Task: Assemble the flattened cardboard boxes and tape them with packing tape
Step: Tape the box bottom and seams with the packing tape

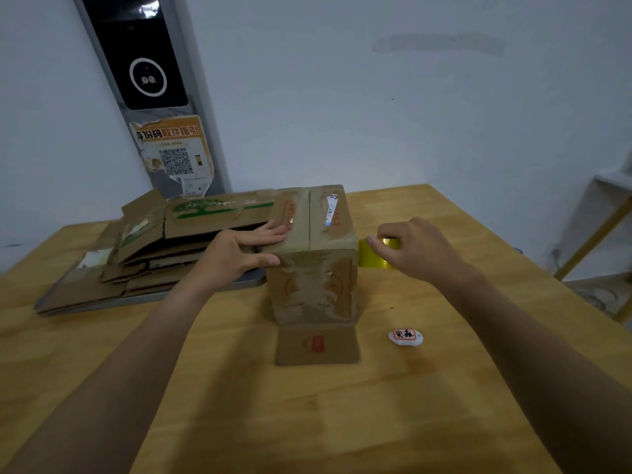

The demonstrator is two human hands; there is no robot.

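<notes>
A worn brown cardboard box (314,285) stands upright in the middle of the wooden table (239,388), its two top flaps folded shut with a seam between them. One bottom flap lies flat toward me. My left hand (242,249) presses on the box's top left flap and upper left edge. My right hand (410,248) rests on a yellowish roll of packing tape (374,254) just right of the box, fingers curled over it.
A stack of flattened cardboard boxes (154,244) lies on a grey tray at the left back. A small white oval tag with red and black characters (405,336) sits right of the box. A panel with a QR poster (174,159) leans on the wall.
</notes>
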